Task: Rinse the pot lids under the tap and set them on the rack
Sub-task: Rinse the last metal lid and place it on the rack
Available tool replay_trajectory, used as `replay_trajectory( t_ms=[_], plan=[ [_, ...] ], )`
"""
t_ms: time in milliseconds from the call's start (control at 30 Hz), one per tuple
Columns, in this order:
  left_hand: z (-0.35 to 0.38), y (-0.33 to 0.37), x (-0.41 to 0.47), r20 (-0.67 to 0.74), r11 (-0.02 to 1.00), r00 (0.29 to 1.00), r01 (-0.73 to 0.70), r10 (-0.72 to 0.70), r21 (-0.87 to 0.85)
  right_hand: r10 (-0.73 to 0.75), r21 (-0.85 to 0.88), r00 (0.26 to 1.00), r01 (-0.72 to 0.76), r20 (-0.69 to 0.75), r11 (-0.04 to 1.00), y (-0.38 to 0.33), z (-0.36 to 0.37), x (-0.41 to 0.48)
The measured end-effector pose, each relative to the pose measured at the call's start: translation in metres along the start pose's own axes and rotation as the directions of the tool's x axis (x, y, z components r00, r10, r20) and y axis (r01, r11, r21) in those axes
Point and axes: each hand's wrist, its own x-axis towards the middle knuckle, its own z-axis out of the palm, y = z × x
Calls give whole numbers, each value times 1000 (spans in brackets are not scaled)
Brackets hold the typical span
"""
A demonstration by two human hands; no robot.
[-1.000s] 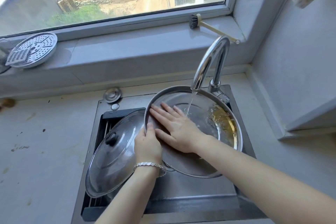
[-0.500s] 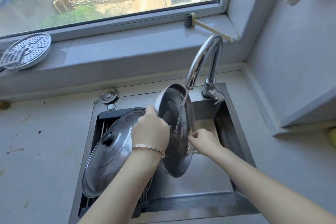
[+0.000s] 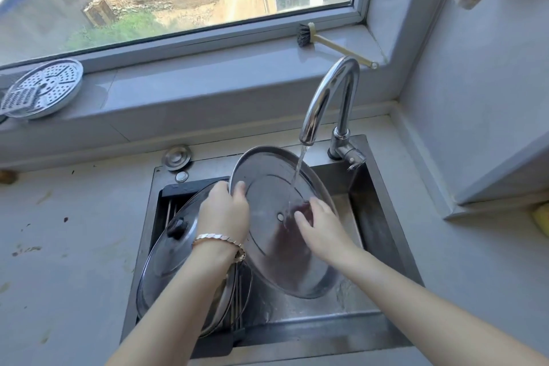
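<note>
Holds the steel lid (image 3: 269, 193) tilted just below the tap (image 3: 326, 98), inner face turned into the stream (image 3: 299, 165). Grips its rim left of the tap with the left hand (image 3: 224, 214), thumb hooked over the edge. Rubs the wet face with the right hand (image 3: 320, 232), fingers spread flat. Shows, further left of the tap, a glass lid (image 3: 166, 264) leaning on the rack (image 3: 170, 211). Looks about halfway: one lid racked, this one mid-rinse and not yet set down.

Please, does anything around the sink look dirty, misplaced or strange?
Only the worktop left of the sink: brown smears and dark specks stain it. The held lid under the tap and the other lid on the rack look undamaged.
</note>
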Motion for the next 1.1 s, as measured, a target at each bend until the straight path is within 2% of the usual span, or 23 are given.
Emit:
replay_trajectory(
  t_ms=[100, 200, 267, 333, 400, 467, 533, 600, 667, 767, 867, 933, 1000, 1100],
  plan=[
    [7, -9, -8, 26, 990, 997, 69, -66, -122, 22, 13, 992, -20, -121, 1000, -16, 9, 16],
    [18, -20, -18, 46, 969, 994, 110, -102, -222, 13, -145, 979, -44, -205, 988, -33, 9, 32],
    [24, -22, -21, 29, 954, 993, 118, -115, -275, -104, -197, 982, 71, -158, 978, -49, 13, 35],
    [28, -20, -21, 14, 939, 992, 123, -125, -321, -284, -274, 957, 258, -60, 926, -64, 18, 31],
    [29, -21, -16, -15, 917, 989, 129, -145, -377, -466, -304, 883, 458, 51, 835, -70, 20, 22],
    [29, -25, -9, -40, 892, 985, 134, -167, -433, -641, -228, 748, 664, 174, 712, -65, 20, 10],
    [30, -29, -6, -39, 872, 985, 130, -167, -472, -715, -148, 644, 762, 273, 630, -52, 19, 2],
    [30, -30, -12, -20, 890, 989, 121, -144, -440, -741, -196, 606, 795, 290, 574, -38, 12, 5],
    [34, -30, -19, -20, 915, 995, 78, -94, -396, -747, -287, 629, 772, 214, 567, -31, 8, 16],
    [35, -28, -24, -20, 933, 998, 53, -64, -355, -626, -300, 780, 601, 16, 741, -32, -2, 35],
    [31, -26, -23, -40, 941, 998, 34, -50, -336, -480, -342, 869, 416, -125, 842, -34, -13, 43],
    [30, -25, -23, -52, 942, 997, 30, -50, -335, -388, -331, 909, 323, -152, 887, -35, -13, 42],
    [32, -22, -24, -46, 938, 997, 36, -55, -346, -479, -316, 873, 430, -96, 846, -41, -3, 35],
    [36, -23, -19, -39, 906, 996, 54, -78, -420, -662, -279, 748, 647, 51, 709, -46, 13, 21]
  ],
)
